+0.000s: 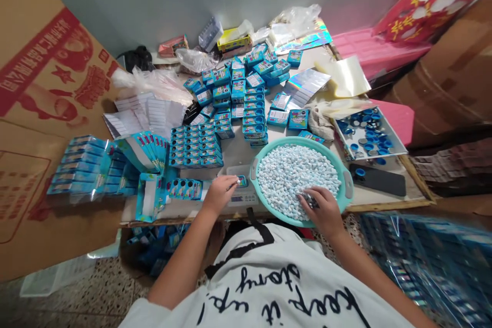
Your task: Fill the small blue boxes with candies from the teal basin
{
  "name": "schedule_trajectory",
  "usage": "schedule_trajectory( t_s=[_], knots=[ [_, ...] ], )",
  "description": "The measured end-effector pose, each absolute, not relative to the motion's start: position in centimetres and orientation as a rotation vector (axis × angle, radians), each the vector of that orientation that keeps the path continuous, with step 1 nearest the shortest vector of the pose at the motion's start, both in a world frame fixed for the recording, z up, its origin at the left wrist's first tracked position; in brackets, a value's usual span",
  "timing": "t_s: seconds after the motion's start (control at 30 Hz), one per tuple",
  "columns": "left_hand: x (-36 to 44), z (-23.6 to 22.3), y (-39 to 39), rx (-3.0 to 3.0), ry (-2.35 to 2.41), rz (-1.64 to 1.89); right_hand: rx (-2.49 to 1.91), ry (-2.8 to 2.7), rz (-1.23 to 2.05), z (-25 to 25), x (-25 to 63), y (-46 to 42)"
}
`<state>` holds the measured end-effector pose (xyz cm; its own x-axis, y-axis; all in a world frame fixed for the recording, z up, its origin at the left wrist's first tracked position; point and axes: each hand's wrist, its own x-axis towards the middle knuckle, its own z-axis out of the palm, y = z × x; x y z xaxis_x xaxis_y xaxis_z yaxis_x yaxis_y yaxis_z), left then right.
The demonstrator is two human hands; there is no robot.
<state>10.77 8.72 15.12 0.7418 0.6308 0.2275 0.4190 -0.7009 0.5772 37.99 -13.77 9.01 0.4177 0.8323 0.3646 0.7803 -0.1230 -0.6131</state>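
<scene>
My left hand (221, 195) is closed in a pinch at the end of a small blue candy box (242, 181), held over a flat white scale (246, 199). My right hand (323, 210) reaches into a round turquoise basin (258, 196) full of small white and pale blue candies (298, 171). Its fingers are curled, and something small and dark shows between them, too hidden to name. Left of the scale, several blue boxes with dark round holes (185, 188) lie in a row. Behind them stands a neat block of stacked blue boxes (196, 146).
A loose pile of blue boxes (230, 82) fills the table's middle. At right are a white tray (395, 151) of blue caps and a dark phone (380, 180). Folded blue display cartons (80, 166) stand left, beside a large cardboard box (38, 128). Plastic bags (154, 87) lie behind.
</scene>
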Motion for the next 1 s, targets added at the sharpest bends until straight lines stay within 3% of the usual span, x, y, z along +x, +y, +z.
schedule_trajectory(
  t_s=[0.5, 0.73, 1.0],
  knots=[
    [8.6, 12.8, 9.5, 2.422, 0.894, 0.557, -1.882, -1.359, 0.045, 8.8, 37.8, -13.7],
    [8.3, 13.3, 9.5, 2.447, 0.926, 0.563, -1.882, -1.373, 0.031, 8.8, 37.8, -13.8],
    [6.9, 15.4, 10.6, 2.405, 1.089, 0.805, -1.881, -1.386, 0.019, 8.7, 37.8, -13.8]
  ],
)
